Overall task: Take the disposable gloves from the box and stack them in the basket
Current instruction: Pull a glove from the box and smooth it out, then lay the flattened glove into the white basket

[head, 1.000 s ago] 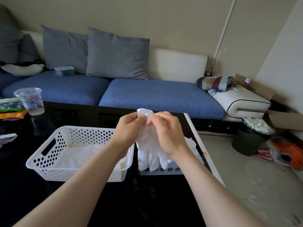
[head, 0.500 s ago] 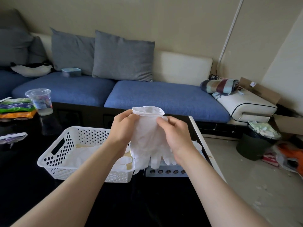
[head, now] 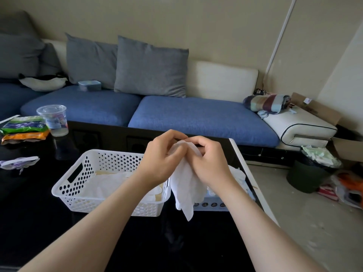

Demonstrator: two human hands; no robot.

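Room: living room with a blue sofa [head: 196, 118] along the far wall, grey cushions [head: 151, 67] leaning on its back and a striped rolled blanket [head: 267, 102] at its right end
Counter: glossy black counter [head: 39, 222] with a white right edge, standing in front of the sofa
Basket: white perforated basket [head: 64, 190] on the counter, left of centre, with flat white gloves [head: 110, 181] lying on its bottom
Box: box [head: 212, 204] just right of the basket, a row of dark dots on its near face, and loose gloves [head: 237, 173] bulging from its top
Glove: one white glove [head: 186, 189] hangs cuff up and tips down over the gap between basket and box, clear of the counter
Left hand: left hand [head: 163, 160] has its fingers [head: 172, 134] curled, pinching the cuff from the left
Right hand: right hand [head: 210, 163] has its fingers [head: 198, 140] curled, pinching the same cuff from the right, knuckles close to the left hand's
In the way: the left forearm crosses the basket's near right corner and hides part of its contents; the right hand and the hanging glove cover most of the box
Far left of counter: lidded clear plastic cup [head: 53, 119] with green and orange snack packets [head: 23, 126] just beside it
Floor: dark bin [head: 310, 173] heaped with rubbish right of the counter, with cardboard [head: 314, 107] behind the sofa's end
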